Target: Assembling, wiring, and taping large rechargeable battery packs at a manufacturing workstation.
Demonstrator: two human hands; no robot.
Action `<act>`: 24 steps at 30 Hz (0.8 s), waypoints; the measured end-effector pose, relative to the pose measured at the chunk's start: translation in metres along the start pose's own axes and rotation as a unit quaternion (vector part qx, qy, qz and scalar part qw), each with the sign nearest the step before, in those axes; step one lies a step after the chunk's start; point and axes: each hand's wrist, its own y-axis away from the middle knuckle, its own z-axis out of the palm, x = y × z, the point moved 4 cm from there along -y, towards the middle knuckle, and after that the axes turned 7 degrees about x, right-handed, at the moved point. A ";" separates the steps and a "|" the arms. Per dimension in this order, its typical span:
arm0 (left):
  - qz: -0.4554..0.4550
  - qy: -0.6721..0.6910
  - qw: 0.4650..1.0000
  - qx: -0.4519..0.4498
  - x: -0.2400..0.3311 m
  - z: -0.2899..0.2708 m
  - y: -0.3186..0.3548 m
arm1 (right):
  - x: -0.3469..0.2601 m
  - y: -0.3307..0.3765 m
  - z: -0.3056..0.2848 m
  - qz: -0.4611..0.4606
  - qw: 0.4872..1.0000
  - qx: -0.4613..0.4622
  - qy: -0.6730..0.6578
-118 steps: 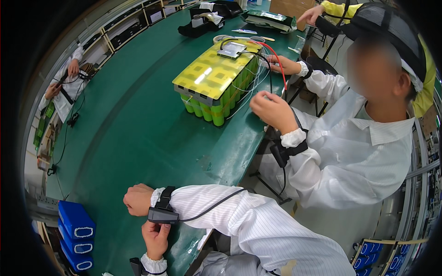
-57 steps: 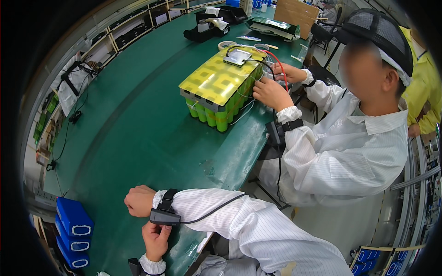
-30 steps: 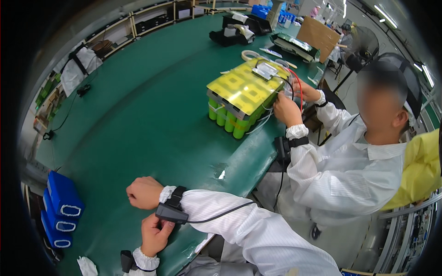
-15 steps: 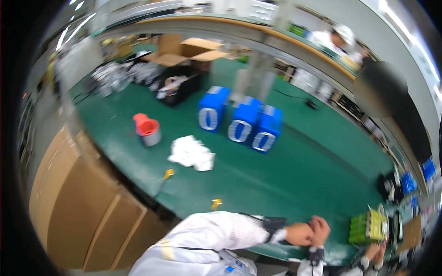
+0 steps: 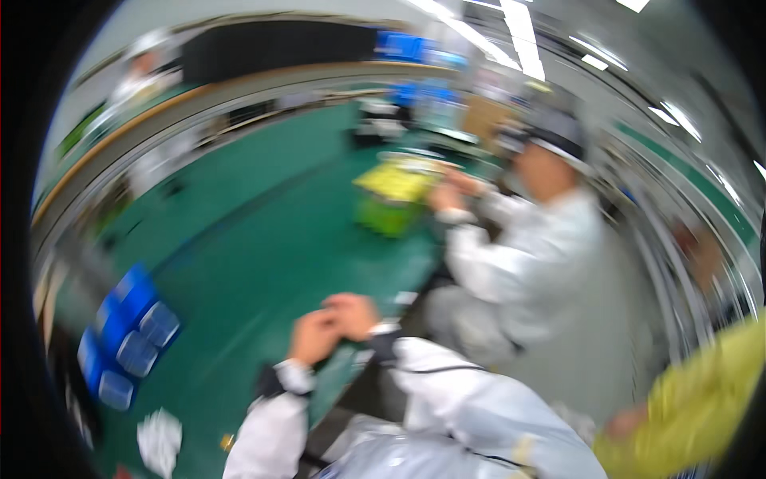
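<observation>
The picture is heavily blurred by motion. My left hand (image 5: 313, 337) and my right hand (image 5: 352, 313) are pressed together over the near edge of the green table (image 5: 263, 239). Both arms wear white sleeves with a dark band at the wrist. Whether either hand holds anything is hidden by the blur. Further along the table, a yellow-topped green battery pack (image 5: 392, 195) lies under the hands of a co-worker in a white coat (image 5: 523, 247) seated at the right.
Blue containers (image 5: 128, 335) stand at the table's left end, with a crumpled white cloth (image 5: 159, 441) near them. A person's yellow sleeve (image 5: 694, 407) enters at the lower right. Shelves and boxes line the far side.
The view has swung from the table's left end back toward the co-worker and the battery pack. My two hands have come together in front of me.
</observation>
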 end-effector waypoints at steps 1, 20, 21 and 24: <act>0.005 -0.077 0.997 -0.005 0.003 0.006 -0.008 | 0.017 0.005 -0.002 0.051 0.992 0.071 -0.091; 0.126 -0.367 0.910 -0.146 -0.047 0.106 -0.174 | -0.014 0.220 -0.101 0.076 0.984 0.154 0.044; 0.120 -0.415 0.888 -0.156 -0.036 0.122 -0.173 | 0.007 0.243 -0.095 0.118 0.981 0.139 0.069; 0.077 -0.492 0.865 -0.062 -0.005 0.122 -0.158 | 0.022 0.297 -0.131 0.253 0.958 0.017 0.134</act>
